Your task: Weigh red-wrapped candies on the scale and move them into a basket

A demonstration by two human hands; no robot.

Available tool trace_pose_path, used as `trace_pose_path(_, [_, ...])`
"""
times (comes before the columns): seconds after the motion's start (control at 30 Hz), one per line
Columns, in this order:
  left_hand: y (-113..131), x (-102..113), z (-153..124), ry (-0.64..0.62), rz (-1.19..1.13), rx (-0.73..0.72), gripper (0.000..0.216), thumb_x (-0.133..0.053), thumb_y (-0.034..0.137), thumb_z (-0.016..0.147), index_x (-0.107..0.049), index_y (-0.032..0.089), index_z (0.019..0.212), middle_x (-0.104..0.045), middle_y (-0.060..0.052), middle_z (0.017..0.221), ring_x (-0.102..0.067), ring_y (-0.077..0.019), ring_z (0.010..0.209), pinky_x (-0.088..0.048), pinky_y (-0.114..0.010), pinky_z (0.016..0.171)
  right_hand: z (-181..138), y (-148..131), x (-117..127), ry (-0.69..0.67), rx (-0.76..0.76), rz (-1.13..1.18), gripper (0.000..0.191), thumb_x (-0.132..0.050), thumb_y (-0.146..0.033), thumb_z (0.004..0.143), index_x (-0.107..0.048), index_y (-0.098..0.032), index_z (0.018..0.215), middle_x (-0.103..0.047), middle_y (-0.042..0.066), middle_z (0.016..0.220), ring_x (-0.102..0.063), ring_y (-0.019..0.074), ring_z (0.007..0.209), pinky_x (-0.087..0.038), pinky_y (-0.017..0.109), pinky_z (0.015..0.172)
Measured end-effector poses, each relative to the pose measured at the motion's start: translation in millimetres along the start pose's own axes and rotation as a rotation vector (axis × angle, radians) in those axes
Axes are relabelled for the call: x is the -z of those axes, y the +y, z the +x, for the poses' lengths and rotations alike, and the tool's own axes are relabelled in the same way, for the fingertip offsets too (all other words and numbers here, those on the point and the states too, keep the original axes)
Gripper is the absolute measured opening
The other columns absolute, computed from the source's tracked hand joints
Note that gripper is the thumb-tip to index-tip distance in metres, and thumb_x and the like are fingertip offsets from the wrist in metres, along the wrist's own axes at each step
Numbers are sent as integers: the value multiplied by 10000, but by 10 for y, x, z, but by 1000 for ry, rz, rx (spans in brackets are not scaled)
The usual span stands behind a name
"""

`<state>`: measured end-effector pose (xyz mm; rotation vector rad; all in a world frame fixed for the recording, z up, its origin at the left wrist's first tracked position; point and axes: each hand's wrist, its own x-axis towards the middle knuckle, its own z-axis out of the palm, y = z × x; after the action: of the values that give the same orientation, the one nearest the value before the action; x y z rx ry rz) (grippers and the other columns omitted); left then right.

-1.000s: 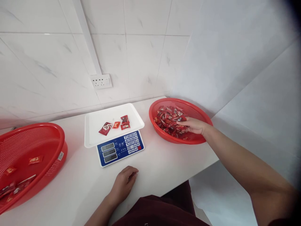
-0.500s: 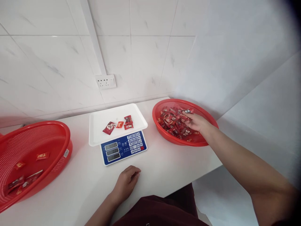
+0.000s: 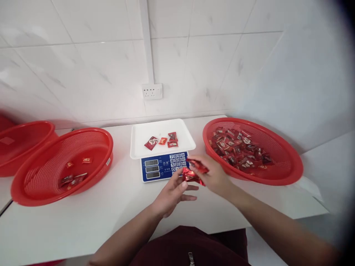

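Note:
My right hand (image 3: 217, 179) is closed around a few small red snack packets (image 3: 192, 175) in shiny wrappers, held above the table in front of the scale. My left hand (image 3: 172, 194) is just beside them, fingers apart, its fingertips close to or touching the lowest packet. Behind both hands stands a digital scale (image 3: 151, 175) with a blue keypad panel, partly covered by the right hand. Several red packets (image 3: 151, 143) lie on its white tray (image 3: 141, 130). To the right, a red plastic basket (image 3: 291, 177) holds a heap of similar packets (image 3: 235, 146).
On the left, a second red basket (image 3: 30, 197) contains several packets (image 3: 87, 160). Another red basket (image 3: 26, 129) stands behind it at the far left. A tiled wall with a socket (image 3: 152, 91) rises behind the white table (image 3: 116, 221).
My right hand has come out of the right basket with red packets and moved left to the front of the scale. My left hand has lifted off the table towards it. The view has shifted left.

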<state>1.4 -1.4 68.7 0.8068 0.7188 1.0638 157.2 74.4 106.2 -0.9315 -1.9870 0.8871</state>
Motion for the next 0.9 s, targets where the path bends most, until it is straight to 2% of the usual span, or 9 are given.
trace_pose_path(0.07, [33,1,82,69,-78,-13,349,-562,415,809,-504,233,1100,-612,-38,1010,-613,-150,873,-503,-296,761,-4,-14,-218,-69,21,55,268,-512,-303,816,-583,-327,1074,-609,26,1064,-564,217,1004,-442,417,916])
trace_pose_path(0.13, [48,65,128,149,-98,-26,308,-570,394,809,-537,190,1037,-638,-18,860,-622,-119,755,-493,-251,716,46,8,-334,-62,-86,177,265,-518,-315,815,-576,-306,1074,-605,26,1087,-553,212,1029,-431,416,931])
trace_pose_path(0.23, [67,209,126,205,-89,-39,373,-617,369,778,-530,162,1077,-646,-36,870,-629,-128,736,-490,-252,701,151,70,-365,-13,-329,468,283,-573,-359,776,-574,-269,1044,-619,25,1054,-591,197,942,-469,412,880])
trace_pose_path(0.33, [58,323,93,234,-96,-58,368,-629,366,769,-531,158,1056,-641,-42,891,-621,-129,734,-490,-263,704,236,113,-330,32,-449,682,329,-657,-350,703,-585,-260,1011,-622,9,992,-608,163,835,-491,387,840])
trace_pose_path(0.43, [-27,378,84,203,-64,-43,311,-609,364,785,-555,148,1002,-629,-32,839,-583,-105,664,-467,-225,631,329,103,-315,57,-450,713,308,-694,-330,673,-604,-252,958,-615,2,969,-606,150,807,-494,369,818])
trace_pose_path(0.53, [-155,401,97,149,-9,3,277,-602,361,790,-575,142,957,-610,-11,743,-539,-82,583,-422,-192,561,462,70,-353,62,-412,676,278,-684,-319,688,-601,-255,946,-610,4,961,-602,138,740,-509,344,725])
trace_pose_path(0.7, [-247,410,93,118,28,44,313,-648,393,742,-575,149,924,-615,-18,750,-563,-99,593,-429,-208,571,618,33,-475,34,-387,719,266,-679,-312,696,-601,-257,943,-621,5,928,-588,129,704,-494,315,669])
trace_pose_path(0.8, [-145,386,29,128,70,9,323,-666,403,723,-554,160,903,-617,-21,766,-590,-120,615,-461,-237,602,601,3,-461,32,-396,754,294,-701,-320,676,-612,-254,948,-622,6,928,-581,127,710,-474,293,640])
trace_pose_path(0.9, [169,355,-77,144,114,-43,294,-658,393,734,-505,183,871,-606,3,740,-601,-127,603,-489,-268,622,558,-76,-246,51,-420,758,302,-724,-320,647,-632,-245,925,-619,0,888,-561,113,685,-442,253,570])
